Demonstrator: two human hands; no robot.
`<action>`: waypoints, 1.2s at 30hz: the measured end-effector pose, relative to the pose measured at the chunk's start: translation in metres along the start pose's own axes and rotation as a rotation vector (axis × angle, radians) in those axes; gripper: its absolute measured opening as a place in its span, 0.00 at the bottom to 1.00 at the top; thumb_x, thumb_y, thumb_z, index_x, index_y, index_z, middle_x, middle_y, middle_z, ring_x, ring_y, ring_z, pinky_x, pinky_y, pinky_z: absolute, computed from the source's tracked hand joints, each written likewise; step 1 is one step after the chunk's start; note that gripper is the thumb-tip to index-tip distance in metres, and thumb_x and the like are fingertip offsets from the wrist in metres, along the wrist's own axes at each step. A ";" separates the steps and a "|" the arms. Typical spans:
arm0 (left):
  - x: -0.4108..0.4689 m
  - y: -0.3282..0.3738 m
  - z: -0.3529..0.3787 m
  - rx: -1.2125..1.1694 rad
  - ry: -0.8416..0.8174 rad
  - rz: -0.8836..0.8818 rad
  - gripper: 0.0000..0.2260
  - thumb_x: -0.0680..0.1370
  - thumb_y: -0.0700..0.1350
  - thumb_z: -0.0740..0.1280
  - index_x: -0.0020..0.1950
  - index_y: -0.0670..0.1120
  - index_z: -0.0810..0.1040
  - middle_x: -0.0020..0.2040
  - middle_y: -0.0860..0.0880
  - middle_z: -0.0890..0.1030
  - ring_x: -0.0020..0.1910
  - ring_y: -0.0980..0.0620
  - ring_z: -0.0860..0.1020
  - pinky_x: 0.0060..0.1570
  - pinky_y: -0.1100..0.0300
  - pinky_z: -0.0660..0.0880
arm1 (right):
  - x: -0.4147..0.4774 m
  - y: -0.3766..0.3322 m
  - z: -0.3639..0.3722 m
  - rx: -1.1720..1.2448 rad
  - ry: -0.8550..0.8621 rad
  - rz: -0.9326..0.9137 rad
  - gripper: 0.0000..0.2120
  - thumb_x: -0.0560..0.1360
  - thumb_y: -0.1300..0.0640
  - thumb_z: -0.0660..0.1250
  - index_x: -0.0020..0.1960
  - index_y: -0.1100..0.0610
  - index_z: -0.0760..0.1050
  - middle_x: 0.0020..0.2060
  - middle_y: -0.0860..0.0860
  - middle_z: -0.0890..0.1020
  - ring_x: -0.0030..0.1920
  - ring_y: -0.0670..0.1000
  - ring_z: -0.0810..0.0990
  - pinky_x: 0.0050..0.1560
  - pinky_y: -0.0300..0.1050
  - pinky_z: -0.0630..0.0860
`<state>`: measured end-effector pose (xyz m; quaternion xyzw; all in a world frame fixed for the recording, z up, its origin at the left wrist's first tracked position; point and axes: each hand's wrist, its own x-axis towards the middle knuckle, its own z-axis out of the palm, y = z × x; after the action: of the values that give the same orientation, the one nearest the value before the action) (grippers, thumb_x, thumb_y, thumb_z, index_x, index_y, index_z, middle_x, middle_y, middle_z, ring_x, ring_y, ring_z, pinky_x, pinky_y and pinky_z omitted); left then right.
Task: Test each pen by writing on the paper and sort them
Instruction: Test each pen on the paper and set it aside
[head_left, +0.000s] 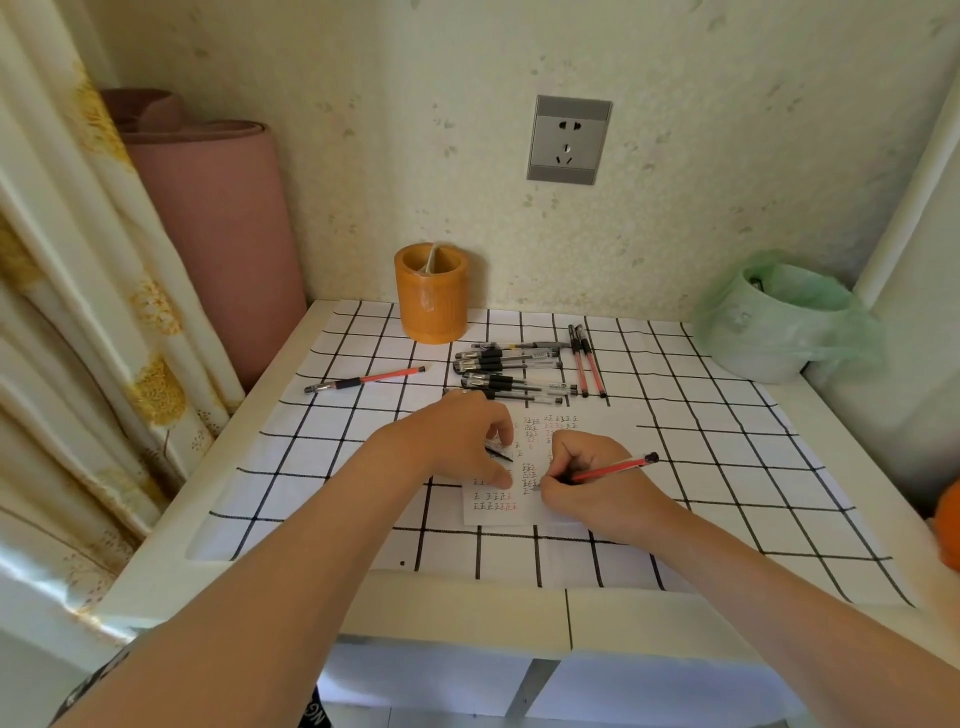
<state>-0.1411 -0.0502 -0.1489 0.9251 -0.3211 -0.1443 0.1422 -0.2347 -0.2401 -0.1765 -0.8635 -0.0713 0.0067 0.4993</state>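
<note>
In the centre of the frame, the right hand (587, 483) pinches a red pen (618, 467) between thumb and curled fingers. Its tip touches the paper (519, 517) just left of the fingers, and its barrel points right. The left hand (457, 441) rests on the paper's left part, fingers bent over a small black piece (500, 453); I cannot tell whether they pinch it. Other pens (511, 371) lie above.

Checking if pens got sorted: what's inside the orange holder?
Inside the orange holder only a pale divider shows, with no pen above the rim; its wall hides the bottom.
</note>
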 end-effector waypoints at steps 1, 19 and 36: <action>0.000 0.000 0.000 0.001 -0.001 0.000 0.23 0.67 0.58 0.77 0.58 0.57 0.74 0.54 0.55 0.71 0.57 0.53 0.69 0.57 0.56 0.73 | -0.001 0.000 0.000 0.000 0.000 -0.005 0.08 0.70 0.67 0.70 0.36 0.62 0.72 0.31 0.53 0.75 0.32 0.45 0.71 0.32 0.40 0.68; 0.000 0.000 0.000 -0.015 0.002 -0.001 0.23 0.67 0.58 0.77 0.58 0.56 0.75 0.54 0.55 0.72 0.56 0.53 0.68 0.56 0.56 0.73 | -0.001 0.002 0.000 0.029 -0.011 -0.005 0.07 0.70 0.66 0.69 0.37 0.62 0.71 0.35 0.62 0.76 0.33 0.49 0.72 0.33 0.44 0.69; -0.001 0.001 -0.001 -0.019 -0.002 -0.001 0.23 0.67 0.58 0.77 0.59 0.56 0.75 0.54 0.54 0.72 0.57 0.53 0.69 0.55 0.57 0.73 | 0.000 -0.003 0.000 0.001 -0.036 0.011 0.08 0.69 0.69 0.69 0.36 0.63 0.71 0.31 0.53 0.75 0.31 0.44 0.72 0.31 0.38 0.69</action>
<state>-0.1421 -0.0499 -0.1476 0.9238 -0.3193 -0.1483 0.1506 -0.2350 -0.2381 -0.1738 -0.8633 -0.0754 0.0250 0.4984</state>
